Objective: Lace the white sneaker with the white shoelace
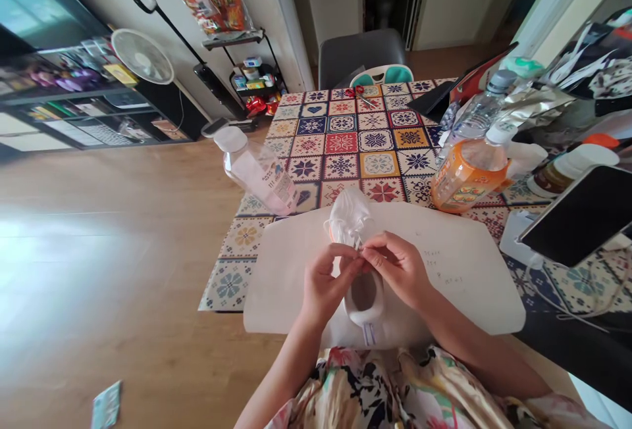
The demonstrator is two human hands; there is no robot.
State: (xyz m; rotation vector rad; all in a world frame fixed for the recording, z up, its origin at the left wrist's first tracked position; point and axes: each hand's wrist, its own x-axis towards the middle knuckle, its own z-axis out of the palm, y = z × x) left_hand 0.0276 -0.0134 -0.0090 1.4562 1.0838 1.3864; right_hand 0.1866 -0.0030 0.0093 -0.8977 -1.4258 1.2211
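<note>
A white shoe [369,316] sits on a large white sheet [281,284], its toe pointing away from me and its opening toward me. White laces [356,239] lie over its front. My left hand [328,281] comes in from the left and is closed in a pinch on the shoelace at the top of the tongue. From the other side, my right hand [399,270] pinches the lace too, its fingertips almost touching those of the left. The fingers cover the exact spot where the lace is gripped.
Beyond the sheet's left corner stands a pinkish clear bottle [261,176]. An orange drink bottle [469,172] and a propped phone [582,215] are on the right. Red-handled scissors [360,93] lie at the far end of the patterned table [340,143].
</note>
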